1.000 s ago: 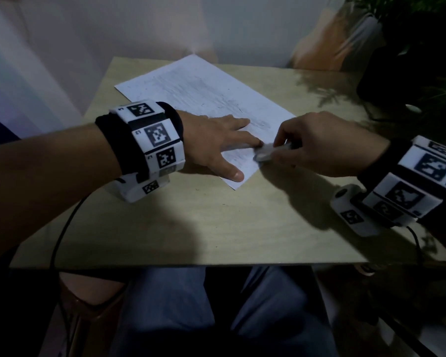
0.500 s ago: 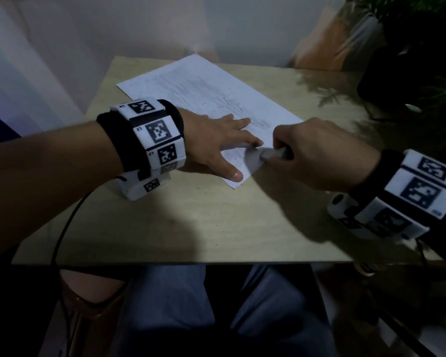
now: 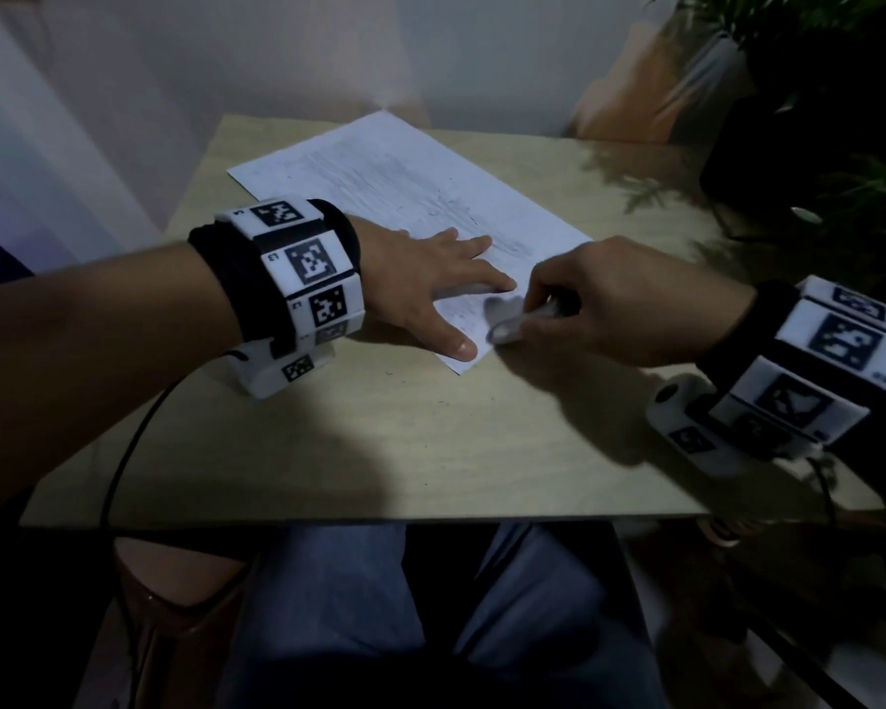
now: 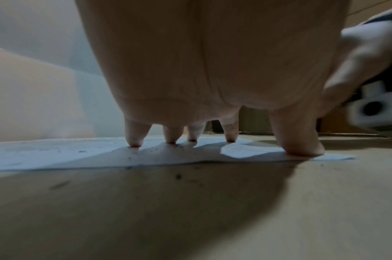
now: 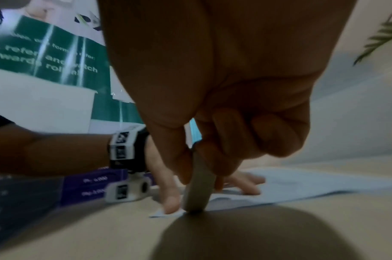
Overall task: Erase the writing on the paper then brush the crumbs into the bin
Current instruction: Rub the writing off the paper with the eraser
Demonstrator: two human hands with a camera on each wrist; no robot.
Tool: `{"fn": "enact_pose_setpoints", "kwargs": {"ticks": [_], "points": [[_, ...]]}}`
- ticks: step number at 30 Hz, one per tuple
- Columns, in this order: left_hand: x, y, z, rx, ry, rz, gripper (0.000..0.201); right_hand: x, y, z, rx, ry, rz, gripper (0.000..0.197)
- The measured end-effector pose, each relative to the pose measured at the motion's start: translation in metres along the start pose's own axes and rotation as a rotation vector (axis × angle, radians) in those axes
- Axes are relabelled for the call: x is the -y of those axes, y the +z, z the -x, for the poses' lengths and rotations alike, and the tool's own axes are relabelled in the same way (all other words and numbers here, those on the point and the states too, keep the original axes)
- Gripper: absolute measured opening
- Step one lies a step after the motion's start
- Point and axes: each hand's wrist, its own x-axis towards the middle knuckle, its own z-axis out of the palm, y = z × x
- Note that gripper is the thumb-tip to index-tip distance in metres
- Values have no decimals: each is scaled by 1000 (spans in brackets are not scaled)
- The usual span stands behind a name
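A: Is the eraser (image 3: 505, 324) clear?
B: Blurred; pale, flat, pinched in the right hand (image 3: 630, 299) at the paper's (image 3: 379, 176) near corner.
A: Left hand (image 3: 425, 284)?
B: Fingers spread flat, pressing that thin white sheet onto the wooden table (image 3: 430, 442).

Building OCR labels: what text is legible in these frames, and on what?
"refer and", "rewards": green poster, partly blurred.
"G3": left wristband.
Purple boxes: price-like print, too blurred.
Paper: pencil writing, illegible.
Wristband squares: coded markers, not text.
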Motion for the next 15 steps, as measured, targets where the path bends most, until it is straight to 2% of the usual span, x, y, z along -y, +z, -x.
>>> {"fn": "enact_pose_setpoints", "kwargs": {"ticks": [2, 4, 7, 10, 13, 15], "points": [[-1, 0, 0, 1, -8, -10, 89, -11, 0, -6, -87, 93, 97, 41], [-1, 0, 0, -3, -5, -4, 89, -11, 6, -5, -135, 104, 172, 36], [1, 0, 1, -1, 4, 15, 89, 5, 12, 3, -69, -15, 112, 33], [0, 0, 1, 5, -2, 3, 88, -2, -1, -2, 8, 49, 31, 40], [-1, -1, 1, 10, -9, -3, 89, -18, -3, -7, -95, 148, 133, 43], [0, 0, 1, 5, -6, 1, 89, -11, 6, -3, -130, 99, 207, 36]]}}
